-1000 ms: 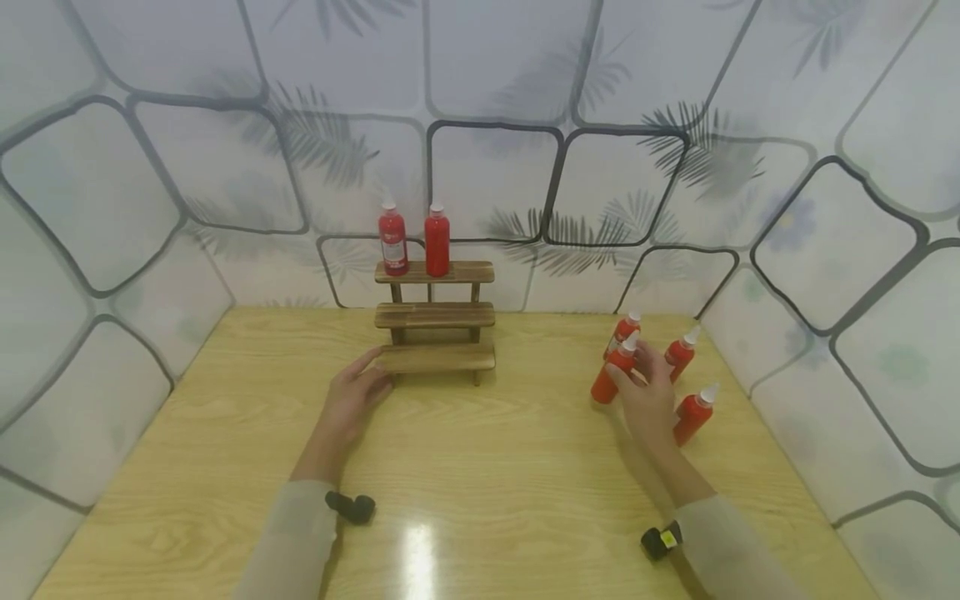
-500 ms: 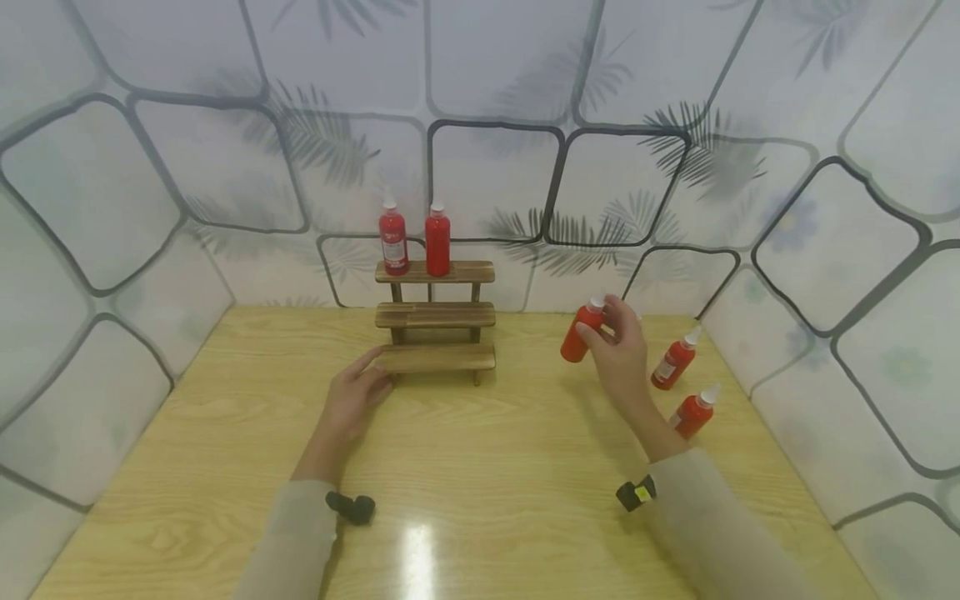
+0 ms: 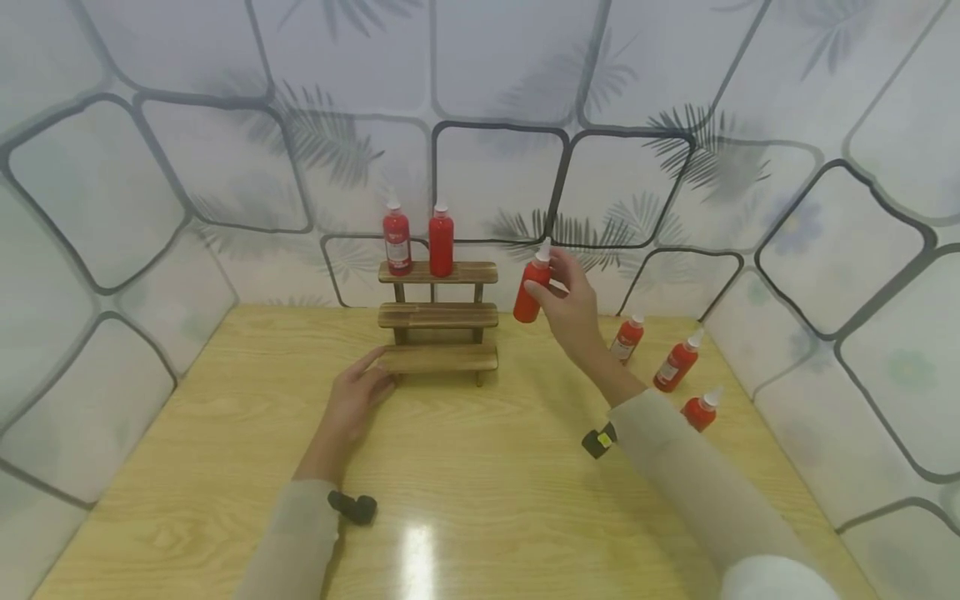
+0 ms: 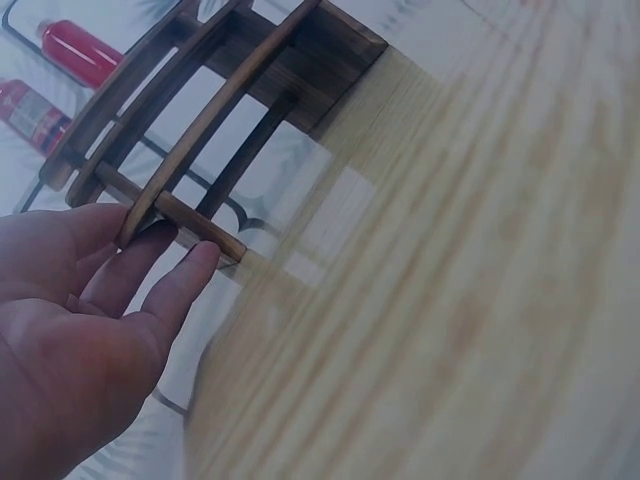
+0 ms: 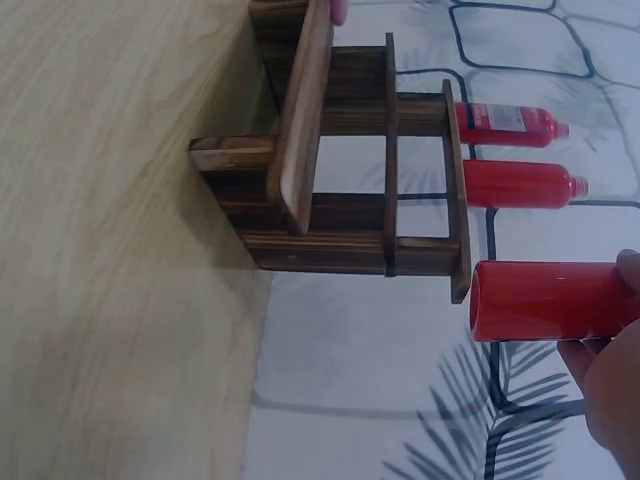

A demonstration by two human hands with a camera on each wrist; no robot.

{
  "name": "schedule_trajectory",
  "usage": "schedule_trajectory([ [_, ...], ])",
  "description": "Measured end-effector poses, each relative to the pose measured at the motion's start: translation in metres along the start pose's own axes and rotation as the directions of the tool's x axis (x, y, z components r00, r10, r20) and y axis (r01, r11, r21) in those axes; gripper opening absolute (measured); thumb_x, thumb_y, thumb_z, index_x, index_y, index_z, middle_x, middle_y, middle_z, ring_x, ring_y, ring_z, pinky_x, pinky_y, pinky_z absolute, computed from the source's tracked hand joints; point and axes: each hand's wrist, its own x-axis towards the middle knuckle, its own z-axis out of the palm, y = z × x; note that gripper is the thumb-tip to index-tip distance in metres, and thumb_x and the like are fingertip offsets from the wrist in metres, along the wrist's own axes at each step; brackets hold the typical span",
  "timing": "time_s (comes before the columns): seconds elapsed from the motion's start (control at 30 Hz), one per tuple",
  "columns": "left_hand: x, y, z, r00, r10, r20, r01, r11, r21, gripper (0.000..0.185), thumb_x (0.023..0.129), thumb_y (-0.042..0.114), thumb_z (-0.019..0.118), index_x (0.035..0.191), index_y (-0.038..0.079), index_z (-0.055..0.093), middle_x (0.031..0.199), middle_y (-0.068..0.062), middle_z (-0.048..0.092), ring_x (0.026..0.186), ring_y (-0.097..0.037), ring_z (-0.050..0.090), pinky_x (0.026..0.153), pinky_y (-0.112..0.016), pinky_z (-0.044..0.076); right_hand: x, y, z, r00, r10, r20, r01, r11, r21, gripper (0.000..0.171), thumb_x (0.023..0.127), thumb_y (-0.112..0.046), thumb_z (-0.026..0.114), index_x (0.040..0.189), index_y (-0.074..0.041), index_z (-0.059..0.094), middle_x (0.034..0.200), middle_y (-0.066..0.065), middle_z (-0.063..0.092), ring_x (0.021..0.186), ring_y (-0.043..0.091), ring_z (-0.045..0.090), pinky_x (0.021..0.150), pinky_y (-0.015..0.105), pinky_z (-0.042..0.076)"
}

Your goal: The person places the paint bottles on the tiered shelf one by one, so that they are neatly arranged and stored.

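My right hand (image 3: 576, 315) grips a red squeeze bottle (image 3: 529, 297) with a white pointed cap, held up in the air and slightly tilted, just right of a three-step wooden display rack (image 3: 438, 315). In the right wrist view the bottle's base (image 5: 520, 302) points toward the rack's top step. Two more red bottles, a labelled one (image 3: 397, 242) and one beside it (image 3: 441, 242), stand upright on that top step. With its fingertips my left hand (image 4: 80, 330) holds the left end of the rack's lowest step (image 4: 215, 115).
On the right of the wooden table (image 3: 480, 467) stand three more red bottles: one at the back (image 3: 627, 340), one in the middle (image 3: 676, 363) and one nearer the front (image 3: 701, 411). Patterned walls (image 3: 495, 183) enclose the table at the back and sides.
My right hand has lifted the red bottle from the group on the right and carried it up and left, close to the rack's top step. The left hand stays at the lowest step.
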Motion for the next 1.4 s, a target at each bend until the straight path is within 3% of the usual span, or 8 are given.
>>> schedule_trajectory([
  [0.43,-0.001,0.001,0.0,1.0,-0.001,-0.004,0.001,1.0,-0.001,0.052,0.106,0.013,0.051,0.156,0.011,0.037,0.154,-0.025,0.041,0.139,-0.037,0.047,0.104,-0.027,0.055,0.05,-0.014,0.039,0.998,0.025,0.057,-0.028,0.998,0.05,0.061,0.094,-0.013,0.072,0.149,-0.01,0.043,0.144,0.012,0.055,0.131,0.024,0.054,0.112,0.042,0.051],
  [0.67,-0.001,0.001,-0.002,1.0,0.006,0.013,-0.007,1.0,0.014,0.052,0.106,0.013,0.051,0.156,0.01,0.036,0.157,-0.023,0.036,0.14,-0.039,0.045,0.105,-0.027,0.054,0.07,-0.007,0.058,0.998,0.014,0.056,-0.014,1.0,-0.001,0.06,0.095,-0.013,0.071,0.148,-0.012,0.044,0.142,0.013,0.056,0.128,0.025,0.056,0.108,0.04,0.054],
  [0.97,-0.001,0.0,-0.003,1.0,-0.001,0.017,0.001,1.0,-0.002,0.052,0.106,0.013,0.051,0.156,0.011,0.036,0.157,-0.023,0.036,0.141,-0.037,0.045,0.106,-0.028,0.054,0.082,-0.006,0.077,0.998,0.049,0.044,-0.048,0.998,-0.03,0.058,0.095,-0.014,0.071,0.147,-0.018,0.046,0.142,0.008,0.056,0.129,0.022,0.056,0.107,0.035,0.055],
  [1.2,-0.001,0.0,-0.003,1.0,0.01,0.022,-0.01,1.0,-0.002,0.052,0.106,0.013,0.051,0.156,0.01,0.036,0.156,-0.025,0.039,0.141,-0.038,0.045,0.105,-0.027,0.054,0.086,-0.004,0.089,0.999,-0.002,0.034,0.004,0.998,-0.061,0.057,0.095,-0.012,0.071,0.146,-0.015,0.047,0.14,0.01,0.057,0.126,0.024,0.057,0.105,0.033,0.055],
  [1.4,0.0,0.0,-0.002,1.0,0.008,0.023,-0.008,1.0,0.002,0.052,0.106,0.013,0.051,0.156,0.01,0.037,0.155,-0.026,0.04,0.14,-0.037,0.046,0.104,-0.026,0.055,0.087,-0.003,0.092,0.999,0.022,0.025,-0.021,0.997,-0.071,0.058,0.095,-0.012,0.07,0.147,-0.016,0.046,0.142,0.008,0.056,0.127,0.022,0.057,0.107,0.032,0.054],
])
